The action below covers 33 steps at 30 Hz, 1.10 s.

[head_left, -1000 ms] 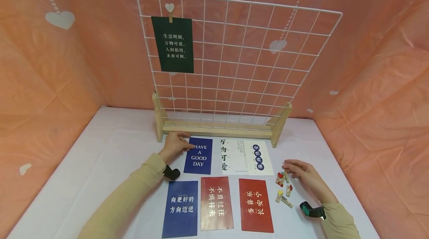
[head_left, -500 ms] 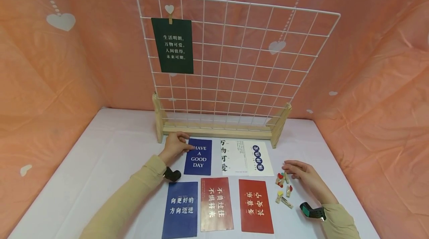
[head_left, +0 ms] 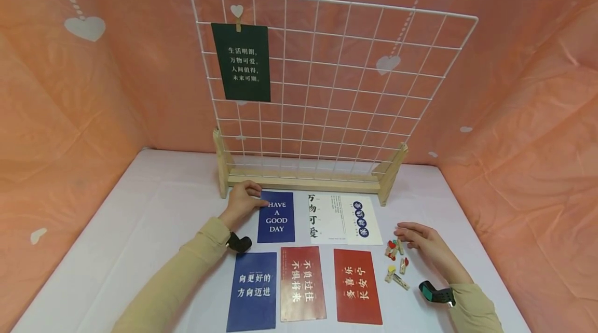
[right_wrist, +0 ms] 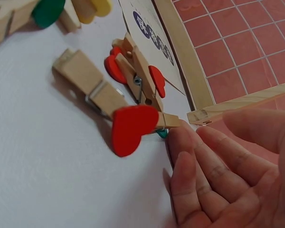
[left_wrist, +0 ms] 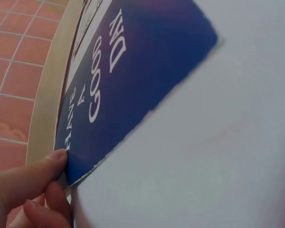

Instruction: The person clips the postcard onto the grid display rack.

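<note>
My left hand (head_left: 241, 203) pinches the upper left corner of a blue card (head_left: 276, 221) reading "HAVE A GOOD DAY". In the left wrist view, the thumb (left_wrist: 54, 159) presses on the card's face and other fingers curl at its edge. On the right, my right hand (head_left: 422, 244) lies with relaxed fingers, holding nothing. Beside it is a small group of wooden clothespins (head_left: 396, 277) with coloured hearts. One clothespin with a red heart (right_wrist: 134, 128) shows close to the fingertips in the right wrist view.
A white wire grid (head_left: 327, 84) in a wooden stand (head_left: 303, 184) rises behind the cards. A dark green card (head_left: 243, 63) hangs there from a clothespin. White cards (head_left: 331, 232), another blue card (head_left: 252, 309), and red cards (head_left: 302, 312) lie on the white table (head_left: 117, 239).
My left hand and the blue card it pinches have shifted slightly left. The right hand and the clothespins stay put.
</note>
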Motion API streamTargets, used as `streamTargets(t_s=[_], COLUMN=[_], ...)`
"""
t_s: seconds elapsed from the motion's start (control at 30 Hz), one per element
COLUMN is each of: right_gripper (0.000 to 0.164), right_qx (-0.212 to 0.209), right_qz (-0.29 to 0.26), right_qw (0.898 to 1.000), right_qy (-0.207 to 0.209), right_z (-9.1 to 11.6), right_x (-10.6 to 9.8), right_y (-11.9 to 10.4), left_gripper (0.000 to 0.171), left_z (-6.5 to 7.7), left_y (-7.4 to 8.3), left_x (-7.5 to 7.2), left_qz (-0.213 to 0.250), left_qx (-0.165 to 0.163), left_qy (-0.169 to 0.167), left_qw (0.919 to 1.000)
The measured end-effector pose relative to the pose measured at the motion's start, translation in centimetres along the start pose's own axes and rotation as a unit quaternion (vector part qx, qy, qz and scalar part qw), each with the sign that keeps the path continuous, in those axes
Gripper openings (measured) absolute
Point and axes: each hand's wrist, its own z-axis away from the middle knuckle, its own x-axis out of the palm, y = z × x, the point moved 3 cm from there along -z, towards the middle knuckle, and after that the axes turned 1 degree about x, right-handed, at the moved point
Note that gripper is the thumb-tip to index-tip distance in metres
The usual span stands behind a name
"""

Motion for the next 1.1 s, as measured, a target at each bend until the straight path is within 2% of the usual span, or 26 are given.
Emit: streamTargets(t_s=[0.27, 0.6, 0.83, 1.1], right_gripper=[0.049, 0.045, 0.045, 0.036], right_qx=[-0.012, -0.015, -0.010, -0.022], right_qz=[0.003, 0.050, 0.070, 0.085], right_qw=[1.000, 0.999, 0.997, 0.995], right_qy=[0.002, 0.008, 0.017, 0.041], right_z=[0.03, 0.03, -0.04, -0.22], right_x=[-0.09, -0.39, -0.51, -0.32], right_y=[0.24, 0.20, -0.02, 0.26], left_gripper=[0.038, 0.034, 0.034, 0.034], left_z=[-0.03, -0.12, 0.01, 0.19], left_y=[0.18, 0.54, 0.75, 0.87], left_x=[0.07, -0.20, -0.24, -0.31], left_qz=[0.024, 0.078, 0.090, 0.104], left_qx=[-0.019, -0.043, -0.040, -0.049], left_qy=[-0.026, -0.074, -0.078, -0.078], left_qw=[0.9992, 0.9933, 0.9921, 0.9903])
